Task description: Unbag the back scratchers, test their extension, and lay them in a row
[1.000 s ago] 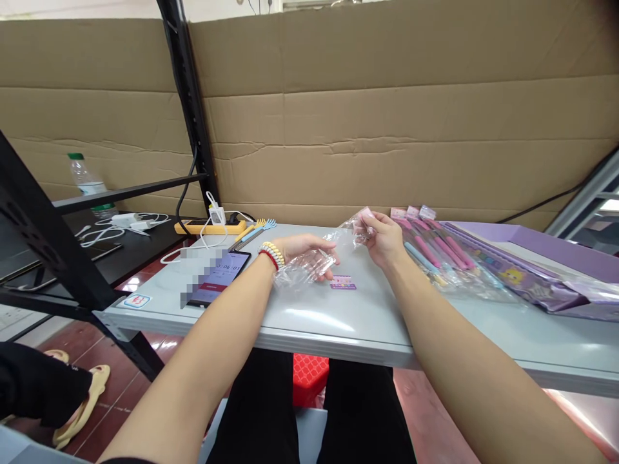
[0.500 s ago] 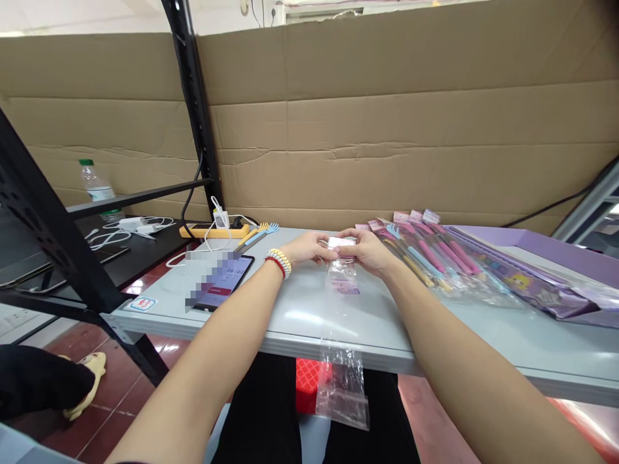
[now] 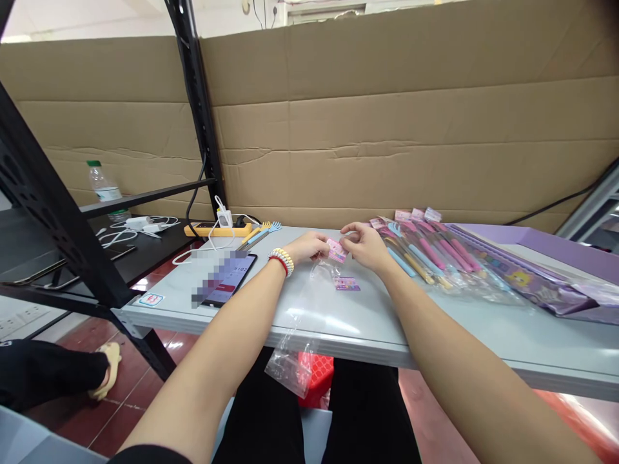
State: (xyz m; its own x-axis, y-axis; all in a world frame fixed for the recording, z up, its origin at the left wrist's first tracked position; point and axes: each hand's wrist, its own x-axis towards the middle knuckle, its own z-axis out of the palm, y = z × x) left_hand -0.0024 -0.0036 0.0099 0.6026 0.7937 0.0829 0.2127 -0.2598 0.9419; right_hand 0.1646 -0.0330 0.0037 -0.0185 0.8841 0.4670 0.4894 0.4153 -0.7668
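Seen through the head camera, my two bare hands meet above a light grey table (image 3: 454, 325). The left hand (image 3: 312, 247), with a beaded bracelet (image 3: 282, 261) at its wrist, has its fingers closed on the left edge of a small pink card (image 3: 337, 251). The right hand (image 3: 365, 246) is partly curled, thumb and forefinger at the card's right edge; whether it grips or only touches, I cannot tell. The card lies tilted between the hands, with a clear plastic bag (image 3: 290, 368) trailing from beneath it, over the table's near edge, in front of a red stool (image 3: 320, 374). Just below the hands, a purple and pink label (image 3: 347, 283) lies flat on the table. To the left of my left hand are a phone (image 3: 232, 278) with its screen lit and, farther back, yellow and blue forks (image 3: 261, 235) near a yellow power strip (image 3: 217, 229). To the right of my right hand, a row of bagged utensils (image 3: 430, 251) with pink, blue and yellow handles lies beside an open purple box (image 3: 546, 293). Beyond both hands stands a cardboard sheet (image 3: 362, 129); far to their left, another person's sandal (image 3: 107, 370) rests on the floor.
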